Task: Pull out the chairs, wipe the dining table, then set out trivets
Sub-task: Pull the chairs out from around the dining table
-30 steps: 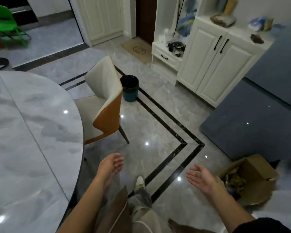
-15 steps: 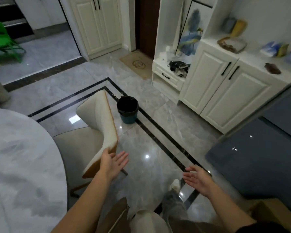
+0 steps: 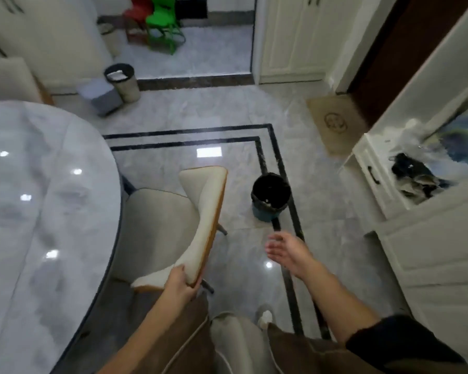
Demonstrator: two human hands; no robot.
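Note:
A round grey marble dining table (image 3: 38,211) fills the left side. A cream chair (image 3: 157,225) with an orange-backed backrest stands against the table's right edge, its seat partly under the tabletop. My left hand (image 3: 179,282) is closed on the near end of the backrest's top edge. My right hand (image 3: 288,249) hangs open above the floor to the right of the chair, holding nothing. A second cream chair back (image 3: 8,76) shows at the table's far side.
A black and teal bin (image 3: 270,198) stands just right of the chair. A beige bin (image 3: 123,81) and a grey box (image 3: 100,97) sit by the far wall. White cabinets (image 3: 430,238) line the right side. Green and red small chairs (image 3: 164,25) stand beyond.
I have stepped closer and turned left. My left hand, open near the chair back half a second ago, now grips the backrest's top edge. My right hand stays open.

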